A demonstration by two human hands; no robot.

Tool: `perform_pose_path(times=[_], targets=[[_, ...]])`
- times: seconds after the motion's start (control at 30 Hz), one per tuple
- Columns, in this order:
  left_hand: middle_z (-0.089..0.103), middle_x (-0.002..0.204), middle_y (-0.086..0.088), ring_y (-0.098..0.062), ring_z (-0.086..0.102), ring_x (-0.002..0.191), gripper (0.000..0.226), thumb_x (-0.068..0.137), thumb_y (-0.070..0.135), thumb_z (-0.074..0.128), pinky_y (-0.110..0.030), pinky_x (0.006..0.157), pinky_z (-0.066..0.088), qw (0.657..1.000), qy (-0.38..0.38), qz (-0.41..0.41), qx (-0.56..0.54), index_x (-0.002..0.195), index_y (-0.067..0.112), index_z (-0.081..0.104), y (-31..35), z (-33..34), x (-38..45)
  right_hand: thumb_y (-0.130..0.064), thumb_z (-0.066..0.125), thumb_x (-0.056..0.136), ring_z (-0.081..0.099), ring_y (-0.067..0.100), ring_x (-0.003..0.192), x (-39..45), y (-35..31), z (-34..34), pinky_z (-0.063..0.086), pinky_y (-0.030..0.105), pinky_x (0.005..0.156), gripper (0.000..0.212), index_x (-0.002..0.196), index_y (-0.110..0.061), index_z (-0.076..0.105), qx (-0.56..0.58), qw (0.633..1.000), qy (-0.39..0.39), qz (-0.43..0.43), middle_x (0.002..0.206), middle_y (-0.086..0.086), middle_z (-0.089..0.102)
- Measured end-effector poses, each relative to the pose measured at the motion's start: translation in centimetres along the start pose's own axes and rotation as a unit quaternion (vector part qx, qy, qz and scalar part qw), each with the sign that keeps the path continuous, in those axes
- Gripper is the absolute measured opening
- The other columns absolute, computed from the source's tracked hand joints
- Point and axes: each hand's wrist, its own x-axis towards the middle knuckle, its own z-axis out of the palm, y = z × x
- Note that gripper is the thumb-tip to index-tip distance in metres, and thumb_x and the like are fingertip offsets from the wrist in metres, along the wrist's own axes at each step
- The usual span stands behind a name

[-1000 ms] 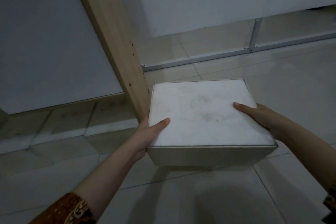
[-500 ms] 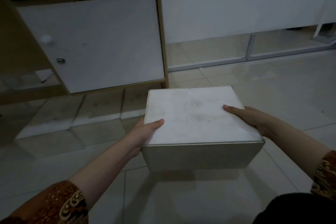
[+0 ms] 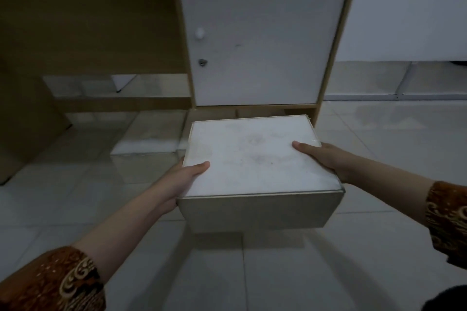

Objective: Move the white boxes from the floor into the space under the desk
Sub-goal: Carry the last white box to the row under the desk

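I hold one white box (image 3: 255, 159) in the air above the tiled floor, in front of the desk. My left hand (image 3: 185, 177) grips its left side with the thumb on the lid. My right hand (image 3: 321, 156) grips its right side, thumb also on top. The wooden desk (image 3: 182, 33) stands ahead. Its open space (image 3: 96, 33) under the top lies to the upper left of the box, dark and brown-walled. No other white box is in view.
A white cabinet door (image 3: 260, 45) with a round knob and a lock fills the desk's right part, directly behind the box. A brown side panel (image 3: 27, 118) stands at the left. A low wooden rail (image 3: 121, 105) crosses the back of the opening. Pale floor tiles (image 3: 252, 272) surround me.
The view has swung left: the cabinet door now sits straight ahead and the opening under the desk has come into view. Both hands keep the same grip on the box.
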Motion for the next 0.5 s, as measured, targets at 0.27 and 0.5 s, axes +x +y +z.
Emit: perform_pose_path(times=[0.27,0.5], targets=[[0.069,0.118,-0.004,-0.023,0.068,0.104,0.038,0.092,0.017,0.059,-0.034,0.088,0.054,0.995,0.097,-0.013,-0.015,0.129,0.020,0.054,-2.1,-14.6,-4.3,-0.046,0.066,0.081,0.071,0.013,0.063,3.5,-0.7,16.8,0.052,0.020,0.042,0.029,0.095,-0.023,0.055,-0.007,0.997,-0.078,-0.007,0.087,0.000,0.069],[0.062,0.130,-0.014,-0.032,0.063,0.109,0.043,0.094,0.011,0.054,-0.037,0.088,0.049,0.981,0.180,-0.036,-0.067,0.137,0.010,0.048,-4.4,-24.4,-7.6,-0.045,0.069,0.081,0.070,0.004,0.063,6.0,-0.7,29.8,0.052,0.014,0.045,0.039,0.108,-0.018,0.060,-0.045,0.988,-0.143,-0.037,0.086,-0.008,0.069]])
